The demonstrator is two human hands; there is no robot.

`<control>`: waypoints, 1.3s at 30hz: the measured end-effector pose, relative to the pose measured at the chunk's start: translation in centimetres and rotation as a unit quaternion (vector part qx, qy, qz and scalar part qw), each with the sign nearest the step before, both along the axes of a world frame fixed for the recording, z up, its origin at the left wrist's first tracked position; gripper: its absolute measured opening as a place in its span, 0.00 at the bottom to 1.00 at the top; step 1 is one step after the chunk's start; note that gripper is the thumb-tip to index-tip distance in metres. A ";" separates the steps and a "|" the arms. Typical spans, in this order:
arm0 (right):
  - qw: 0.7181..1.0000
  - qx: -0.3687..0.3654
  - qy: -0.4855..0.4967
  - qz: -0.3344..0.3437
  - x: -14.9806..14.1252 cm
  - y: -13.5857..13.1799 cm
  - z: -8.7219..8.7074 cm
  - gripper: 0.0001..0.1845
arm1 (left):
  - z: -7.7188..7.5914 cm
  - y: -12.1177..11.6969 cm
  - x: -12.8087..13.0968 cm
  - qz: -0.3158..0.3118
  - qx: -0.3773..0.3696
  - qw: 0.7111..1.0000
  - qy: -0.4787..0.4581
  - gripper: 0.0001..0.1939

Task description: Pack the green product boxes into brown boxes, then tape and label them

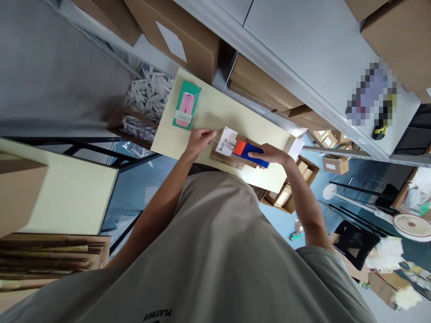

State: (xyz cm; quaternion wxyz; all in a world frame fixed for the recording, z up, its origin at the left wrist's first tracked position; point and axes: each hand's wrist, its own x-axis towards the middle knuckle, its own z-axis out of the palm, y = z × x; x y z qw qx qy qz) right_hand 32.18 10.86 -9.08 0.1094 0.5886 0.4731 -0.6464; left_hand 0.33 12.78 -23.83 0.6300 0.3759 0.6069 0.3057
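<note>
A small brown cardboard box (220, 158) lies on the cream tabletop (215, 101), with a white label (226, 140) bearing handwriting on its top. My right hand (271, 154) is wrapped round a blue block-shaped tool (256, 158) with an orange front end, whose exact kind I cannot make out. It is held over the right part of the box, its orange end by the label. Just left of the box is my left hand (200, 140), thumb and fingers pinched together; whatever may be between the fingertips is too small to see.
A green package with a pink picture (186, 105) lies at the table's left end. Large cartons (182, 33) fill the shelf behind. Left of the table are many white strips (150, 92) and an open carton of clear plastic (138, 130); another open carton (289, 197) stands at right.
</note>
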 end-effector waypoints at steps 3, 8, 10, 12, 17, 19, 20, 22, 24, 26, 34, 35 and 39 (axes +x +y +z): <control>0.999 0.019 -0.029 0.016 -0.9 -0.4 0.1 0.34 | -1.4 -0.7 -0.4 -0.013 0.005 1.000 0.007 0.20; 0.997 0.030 -0.051 0.046 -1.6 -0.3 0.6 0.29 | -3.7 -1.7 0.5 -0.026 0.039 0.999 0.026 0.24; 0.996 0.034 -0.057 0.053 -1.7 -0.2 0.7 0.29 | -4.5 -2.0 0.9 -0.037 0.042 0.998 0.031 0.26; 0.996 0.040 -0.054 0.055 -1.7 -0.2 0.8 0.29 | -4.9 -2.3 1.1 -0.051 0.053 0.996 0.051 0.30; 0.998 0.044 -0.022 0.042 -1.3 -0.2 0.1 0.34 | -3.2 -2.1 1.6 -0.093 0.212 0.959 0.165 0.46; 0.999 0.028 -0.003 0.032 -0.9 -0.3 -0.4 0.36 | -1.9 -1.8 2.7 -0.156 0.296 0.924 0.186 0.42; 0.999 0.019 0.007 0.027 -0.8 -0.4 -0.6 0.37 | -1.4 -1.7 3.5 -0.192 0.323 0.907 0.188 0.41; 0.999 0.003 0.027 0.017 -0.7 -0.6 -0.9 0.38 | -0.7 -1.8 4.8 -0.248 0.345 0.885 0.192 0.42; 0.999 0.005 0.044 0.014 -0.9 -0.8 -0.9 0.38 | -0.5 -2.1 5.6 -0.273 0.345 0.874 0.208 0.43; 0.998 0.020 0.056 0.016 -1.1 -1.1 -0.6 0.39 | -0.4 -2.4 5.8 -0.281 0.344 0.866 0.230 0.43; 0.999 -0.038 -0.037 0.000 7.8 -5.0 3.3 0.41 | 0.1 -2.5 5.3 -0.286 0.329 0.862 0.259 0.39; 0.997 -0.036 -0.072 -0.003 9.7 -5.8 3.8 0.40 | 0.2 -2.5 5.4 -0.282 0.327 0.867 0.248 0.39; 0.983 -0.005 -0.185 0.001 14.3 -8.1 4.4 0.36 | 0.4 -2.5 5.5 -0.268 0.318 0.884 0.215 0.38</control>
